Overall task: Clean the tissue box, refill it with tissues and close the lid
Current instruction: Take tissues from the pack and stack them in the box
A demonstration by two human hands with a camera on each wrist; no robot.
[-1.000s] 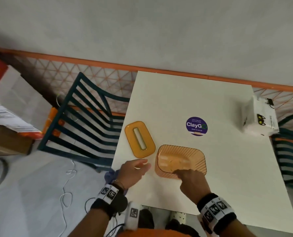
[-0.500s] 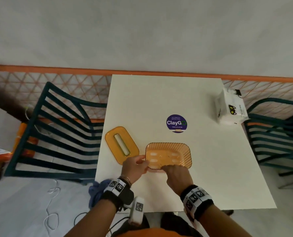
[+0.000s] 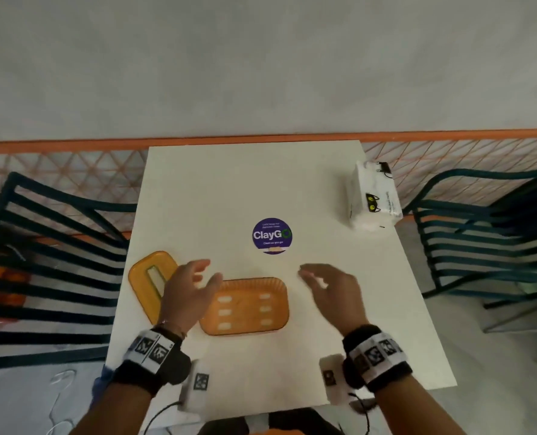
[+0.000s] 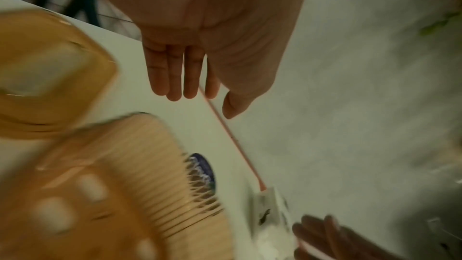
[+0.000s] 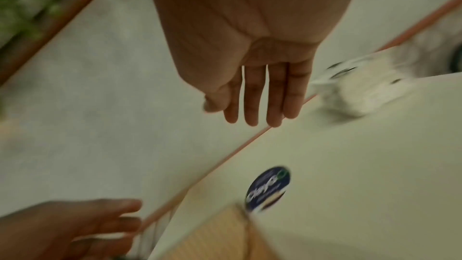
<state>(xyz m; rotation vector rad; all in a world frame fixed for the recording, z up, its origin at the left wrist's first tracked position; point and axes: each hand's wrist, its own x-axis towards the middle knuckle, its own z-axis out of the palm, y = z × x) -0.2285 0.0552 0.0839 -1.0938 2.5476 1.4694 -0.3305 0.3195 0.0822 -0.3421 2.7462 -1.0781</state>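
Note:
An orange ribbed tissue box base point(image 3: 248, 306) point(image 4: 117, 183) sits open on the white table point(image 3: 339, 309), near the front. Its orange lid point(image 3: 149, 281) point(image 4: 45, 78), with a slot in the middle, lies flat to the left. A white pack of tissues point(image 3: 372, 200) point(image 5: 355, 90) stands at the far right corner. My left hand point(image 3: 191, 290) point(image 4: 190, 88) hovers above the base's left end, fingers straight, holding nothing. My right hand point(image 3: 326, 287) point(image 5: 252, 106) hovers to the right of the base, fingers straight and empty.
A round purple ClayGo sticker point(image 3: 271, 235) point(image 5: 268, 188) marks the table's middle. Dark green slatted chairs stand at the left point(image 3: 50, 262) and right point(image 3: 486, 233). An orange lattice railing point(image 3: 72, 164) runs behind the table. A blue cloth point(image 3: 99, 383) shows below the front left edge.
Both hands have let go of the box base and lifted off it, spreading apart with fingers straight. The head view has swung to centre on the table.

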